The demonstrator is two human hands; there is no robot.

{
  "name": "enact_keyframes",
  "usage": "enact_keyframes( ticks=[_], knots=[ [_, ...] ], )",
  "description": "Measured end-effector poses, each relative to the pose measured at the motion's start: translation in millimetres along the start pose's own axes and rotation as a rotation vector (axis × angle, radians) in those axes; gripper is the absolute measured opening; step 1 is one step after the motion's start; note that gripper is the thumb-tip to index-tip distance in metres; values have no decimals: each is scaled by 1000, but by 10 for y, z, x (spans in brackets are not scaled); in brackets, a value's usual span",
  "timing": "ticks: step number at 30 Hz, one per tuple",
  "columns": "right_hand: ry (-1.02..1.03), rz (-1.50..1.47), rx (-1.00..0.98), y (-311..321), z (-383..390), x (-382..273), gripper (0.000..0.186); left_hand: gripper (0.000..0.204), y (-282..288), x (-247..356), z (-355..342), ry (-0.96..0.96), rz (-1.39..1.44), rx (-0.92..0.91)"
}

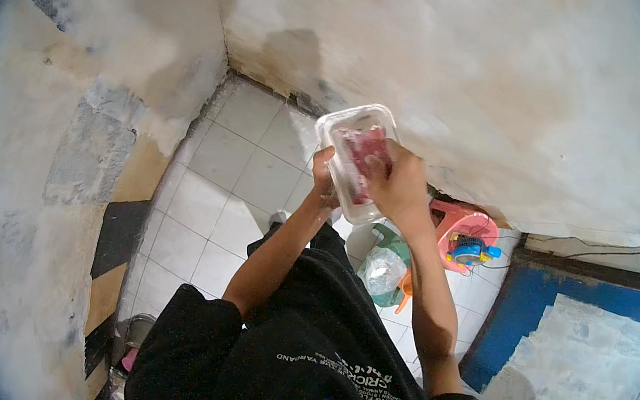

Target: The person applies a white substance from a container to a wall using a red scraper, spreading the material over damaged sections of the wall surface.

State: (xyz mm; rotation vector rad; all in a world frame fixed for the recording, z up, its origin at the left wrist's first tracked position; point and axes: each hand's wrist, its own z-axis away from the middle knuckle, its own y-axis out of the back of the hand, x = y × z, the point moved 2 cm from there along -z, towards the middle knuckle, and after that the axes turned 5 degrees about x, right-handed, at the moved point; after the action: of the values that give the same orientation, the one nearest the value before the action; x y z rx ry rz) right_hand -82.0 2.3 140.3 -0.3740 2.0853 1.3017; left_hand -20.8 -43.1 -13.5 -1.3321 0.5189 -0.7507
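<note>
In front of my body, my left hand point(324, 171) grips the side of a shallow, rounded rectangular plastic tub point(337, 130). The tub is smeared with a whitish paste and tilts over the floor. A flat red piece point(363, 150), whitened in places, lies inside the tub. My right hand point(402, 181) is closed on that red piece, its fingers reaching into the tub. The hand covers part of the piece, so whether it is a scraper I cannot tell.
A patchy, plastered wall point(473, 82) rises ahead, another point(30, 179) at left. On the tiled floor point(249, 147) stand a pink stool point(479, 224) carrying a blue-and-yellow object point(469, 250), and a green stool point(386, 298) with a clear plastic bag point(382, 270). At right is a blue door point(527, 296).
</note>
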Motion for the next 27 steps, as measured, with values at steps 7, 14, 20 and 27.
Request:
enact_keyframes(
  ticks=[7, 14, 20, 27],
  knots=[
    [-49, 95, 56, 378, -152, -105, 3, 77, -42, 43, 13, -28, -40, -6],
    [-64, 156, 80, 237, 172, 31, 18, 73, 47, 25, -35, -87, -256, 40],
    [-72, 70, 97, 274, 174, -65, 6, 73, 57, -6, 0, -26, -81, 74],
    [-178, 35, 104, 153, 331, 223, 7, 75, 78, -61, -20, 29, -18, -44]
  ],
)
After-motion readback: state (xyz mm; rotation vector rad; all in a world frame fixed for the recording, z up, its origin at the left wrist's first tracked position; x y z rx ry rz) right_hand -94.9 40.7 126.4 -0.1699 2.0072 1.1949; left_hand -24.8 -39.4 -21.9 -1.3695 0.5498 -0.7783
